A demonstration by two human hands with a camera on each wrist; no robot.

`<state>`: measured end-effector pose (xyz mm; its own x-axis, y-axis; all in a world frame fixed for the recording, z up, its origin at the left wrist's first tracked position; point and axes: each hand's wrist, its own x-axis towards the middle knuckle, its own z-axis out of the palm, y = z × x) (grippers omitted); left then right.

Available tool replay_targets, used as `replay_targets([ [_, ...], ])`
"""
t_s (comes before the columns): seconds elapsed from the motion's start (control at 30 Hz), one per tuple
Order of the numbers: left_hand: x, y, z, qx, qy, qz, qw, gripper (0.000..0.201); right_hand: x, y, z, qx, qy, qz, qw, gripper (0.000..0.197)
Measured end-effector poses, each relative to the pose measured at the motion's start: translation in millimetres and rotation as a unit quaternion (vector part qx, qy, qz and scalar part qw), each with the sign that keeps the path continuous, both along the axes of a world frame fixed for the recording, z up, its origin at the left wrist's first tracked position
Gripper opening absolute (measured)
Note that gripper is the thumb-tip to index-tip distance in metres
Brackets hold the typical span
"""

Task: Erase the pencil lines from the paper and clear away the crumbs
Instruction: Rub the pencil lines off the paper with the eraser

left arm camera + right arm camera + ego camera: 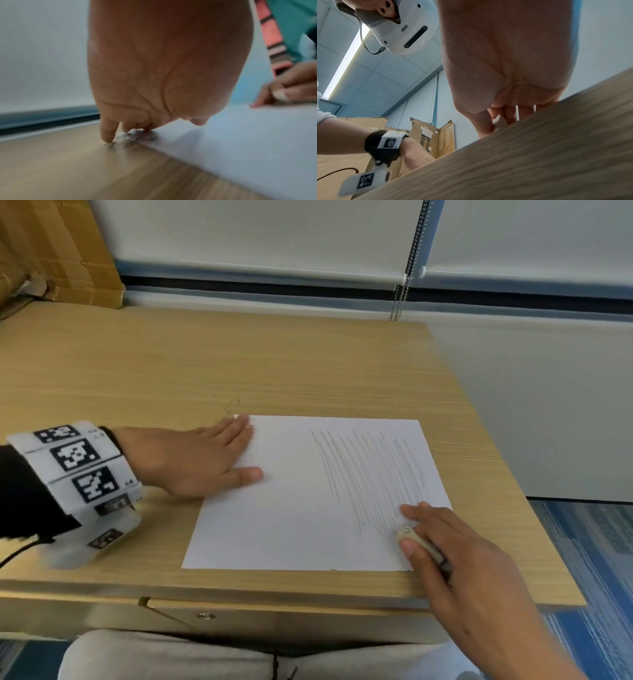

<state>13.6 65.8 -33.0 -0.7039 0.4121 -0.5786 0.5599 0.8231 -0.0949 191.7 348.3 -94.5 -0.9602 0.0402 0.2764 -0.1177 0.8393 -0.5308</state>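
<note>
A white sheet of paper [281, 508] lies on the wooden desk [205, 364]. Its right half carries several slanted pencil lines [370, 474]. My left hand [191, 460] lies flat with straight fingers on the sheet's far left corner. Grey eraser crumbs [132, 136] sit under its fingertips at the paper's edge, and a few crumbs [233, 405] lie on the desk just beyond the corner. My right hand [445, 546] pinches a pale eraser [416, 541] between thumb and fingers, its tip pressed on the paper at the lower ends of the lines. The eraser [499, 120] also shows in the right wrist view.
A cardboard box [51, 251] stands at the desk's far left corner. A blind's bead chain [400, 296] hangs behind the desk. The desk's right edge [513, 474] drops to blue carpet [589, 559]. A drawer with a lock [206, 615] sits under the front edge.
</note>
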Motion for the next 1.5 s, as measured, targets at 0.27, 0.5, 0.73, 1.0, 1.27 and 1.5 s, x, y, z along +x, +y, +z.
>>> replay_targets([
  [0.27,-20,60,11,0.141,0.069,-0.008,0.988,0.086,-3,-3,20,0.140,-0.023,0.027,0.989,0.025],
  [0.5,-23,70,8,0.020,0.069,-0.037,0.997,0.102,-32,-13,100,0.309,-0.157,0.064,0.936,0.034],
  [0.73,-23,67,12,-0.011,0.037,-0.038,0.999,0.124,-144,-17,108,0.265,-0.184,0.181,0.929,0.026],
  [1.0,-22,64,7,-0.006,0.033,-0.031,0.999,0.123,-201,-45,69,0.368,-0.203,0.218,0.881,0.028],
  [1.27,-23,63,4,-0.006,0.039,-0.038,0.999,0.123,-207,-47,74,0.367,-0.221,0.274,0.861,0.029],
  [1.5,-24,61,3,-0.006,0.039,-0.040,0.998,0.124,-224,-49,77,0.368,-0.208,0.267,0.866,0.033],
])
